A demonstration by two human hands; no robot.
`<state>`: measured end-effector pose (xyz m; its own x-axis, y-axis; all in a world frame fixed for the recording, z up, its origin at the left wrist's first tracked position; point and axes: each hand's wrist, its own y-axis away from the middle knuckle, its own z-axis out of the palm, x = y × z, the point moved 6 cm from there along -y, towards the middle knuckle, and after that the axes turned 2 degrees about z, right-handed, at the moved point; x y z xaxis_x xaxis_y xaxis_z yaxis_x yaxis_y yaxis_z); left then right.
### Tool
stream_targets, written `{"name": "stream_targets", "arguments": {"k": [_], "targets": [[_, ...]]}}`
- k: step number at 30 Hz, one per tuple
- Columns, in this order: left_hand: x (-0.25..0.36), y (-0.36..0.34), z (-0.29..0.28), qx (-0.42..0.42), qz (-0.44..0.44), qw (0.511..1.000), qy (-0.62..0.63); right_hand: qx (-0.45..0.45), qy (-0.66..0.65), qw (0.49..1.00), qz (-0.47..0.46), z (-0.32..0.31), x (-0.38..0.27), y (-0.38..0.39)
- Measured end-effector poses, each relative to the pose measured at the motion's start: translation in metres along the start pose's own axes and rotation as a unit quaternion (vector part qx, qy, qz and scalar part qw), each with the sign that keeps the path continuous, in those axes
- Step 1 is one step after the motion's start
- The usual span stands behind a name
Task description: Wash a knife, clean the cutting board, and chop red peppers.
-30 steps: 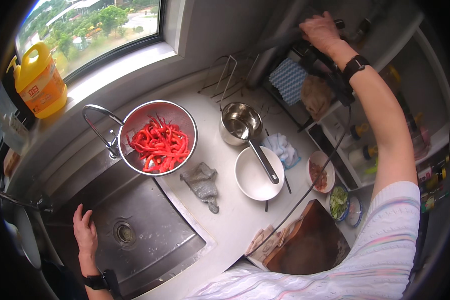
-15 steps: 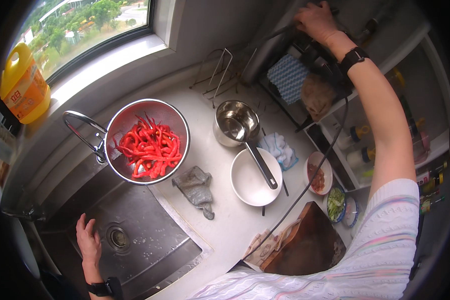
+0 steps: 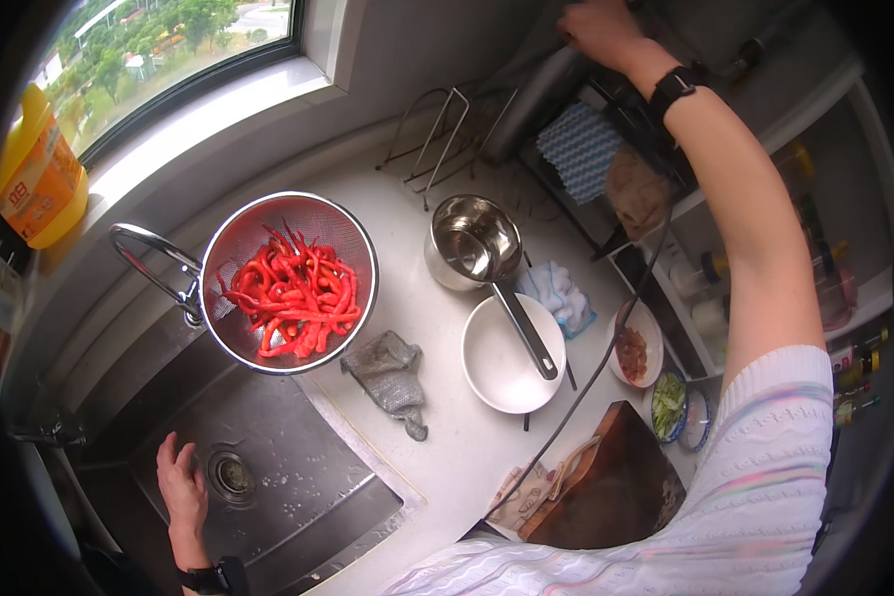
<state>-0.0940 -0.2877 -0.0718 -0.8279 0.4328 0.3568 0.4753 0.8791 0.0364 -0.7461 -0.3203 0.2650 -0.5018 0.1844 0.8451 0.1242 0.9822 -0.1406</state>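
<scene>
My left hand hovers over the steel sink, fingers loosely spread and nothing in them. Far up at the top right, my right arm is stretched out. The right hand has its fingers curled beside dark items by the wall; what they close on is too dark to make out. Red chili peppers lie in a mesh strainer at the sink's far corner, beside the faucet. A steel saucepan stands on the counter, its black handle reaching over a white bowl.
A crumpled grey cloth lies between sink and bowl. To the right are a bowl of meat, a bowl of chopped greens and a dark cutting board. A black cord crosses the counter. A wire rack stands behind.
My right hand has shifted a little left and upward at the back wall. My left hand has moved slightly over the sink. The view has shifted slightly.
</scene>
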Motion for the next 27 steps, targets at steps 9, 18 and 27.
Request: {"name": "stream_targets", "arguments": {"k": [9,18,27], "targets": [[0.008,0.009,0.006,-0.021,-0.02,1.0,0.008,-0.019,0.102,0.994,-0.04,0.021,-0.081,-0.027],[0.029,-0.008,-0.002,-0.022,0.088,0.996,-0.009,0.343,-0.306,0.86,0.224,0.011,0.02,0.091],[0.053,-0.01,0.002,-0.068,0.085,0.994,-0.001,-0.009,-0.529,0.656,0.539,0.135,0.092,0.192]]}}
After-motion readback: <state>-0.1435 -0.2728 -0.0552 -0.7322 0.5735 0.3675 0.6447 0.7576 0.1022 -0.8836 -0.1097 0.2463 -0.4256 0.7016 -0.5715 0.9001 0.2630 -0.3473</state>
